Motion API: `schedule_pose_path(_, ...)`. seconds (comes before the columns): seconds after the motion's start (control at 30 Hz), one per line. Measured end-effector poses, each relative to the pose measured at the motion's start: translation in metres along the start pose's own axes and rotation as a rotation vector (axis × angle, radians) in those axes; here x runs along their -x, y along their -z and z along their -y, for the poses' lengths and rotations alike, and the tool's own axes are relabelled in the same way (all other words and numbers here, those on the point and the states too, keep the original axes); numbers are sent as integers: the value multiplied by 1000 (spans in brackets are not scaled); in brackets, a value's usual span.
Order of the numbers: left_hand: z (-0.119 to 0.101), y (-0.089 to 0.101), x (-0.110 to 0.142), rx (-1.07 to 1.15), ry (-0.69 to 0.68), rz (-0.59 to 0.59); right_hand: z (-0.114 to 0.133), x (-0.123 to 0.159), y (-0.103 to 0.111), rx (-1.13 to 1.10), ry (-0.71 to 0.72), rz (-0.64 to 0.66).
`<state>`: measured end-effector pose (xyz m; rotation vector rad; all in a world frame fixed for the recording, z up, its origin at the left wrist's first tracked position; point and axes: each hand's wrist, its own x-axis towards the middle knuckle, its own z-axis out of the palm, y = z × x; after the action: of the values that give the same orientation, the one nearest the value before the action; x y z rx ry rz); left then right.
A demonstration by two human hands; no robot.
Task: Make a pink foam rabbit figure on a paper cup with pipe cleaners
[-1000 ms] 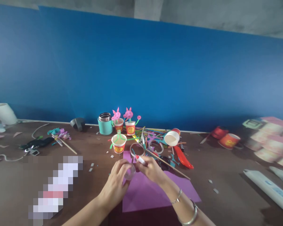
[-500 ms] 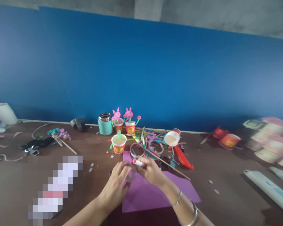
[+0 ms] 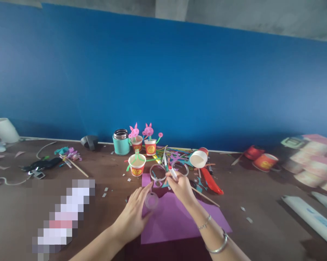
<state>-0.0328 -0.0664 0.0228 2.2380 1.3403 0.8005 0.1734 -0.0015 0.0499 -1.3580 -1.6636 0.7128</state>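
Note:
My right hand (image 3: 181, 188) is closed around a white marker (image 3: 174, 174) with a red end, held up above the paper's far edge. My left hand (image 3: 133, 210) rests at the left side of the purple paper (image 3: 185, 221), its fingers stretched out and the thumb spread away. Between that thumb and the fingers, a round clear ring like a tape roll (image 3: 151, 201) lies on the sheet; whether the fingers touch it is hard to tell. Just beyond stand a paper cup (image 3: 137, 169) with green strips and two cups with pink pig faces (image 3: 149, 129).
Behind the paper lie scissors (image 3: 158, 173), a wooden stick (image 3: 207, 198), a red plastic piece (image 3: 212, 182), a tipped paper cup (image 3: 198, 159) and colourful scraps. A turquoise jar (image 3: 121, 143) stands near the blue wall. Stacked cups (image 3: 310, 159) are at the right.
My right hand has moved away from the ring, to the right and farther off, with the marker. My left fingers have loosened and spread around the clear ring, which is now more visible.

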Motion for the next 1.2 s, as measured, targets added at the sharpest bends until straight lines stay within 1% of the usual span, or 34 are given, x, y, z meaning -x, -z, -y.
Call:
schedule_pose_path(0.2, -3, 2, 3, -37, 40, 20, 4, 1, 5, 41, -19, -94)
schedule_pose_path(0.37, -3, 3, 0, -15, 41, -10, 1, 0, 5, 54, 0, -144)
schedule_pose_path(0.53, 0, 3, -3, -6, 30, -29, -3, -1, 3, 92, 1, -112)
schedule_pose_path(0.7, -1, 4, -4, 2, -5, -48, -3, 0, 4, 83, 2, -72)
schedule_pose_path(0.83, -1, 4, -4, 8, -20, -66, -1, 0, 4, 93, 18, -69)
schedule_pose_path(1.0, -1, 4, -4, 4, -22, -60, -3, 0, 3, 99, 10, -60)
schedule_pose_path(1.1, -1, 6, -5, -27, -31, -58, -4, -1, 3, 95, 12, -54)
schedule_pose_path(1.2, -8, 11, -4, -111, -62, -70, -4, 0, 3, 83, 19, -54)
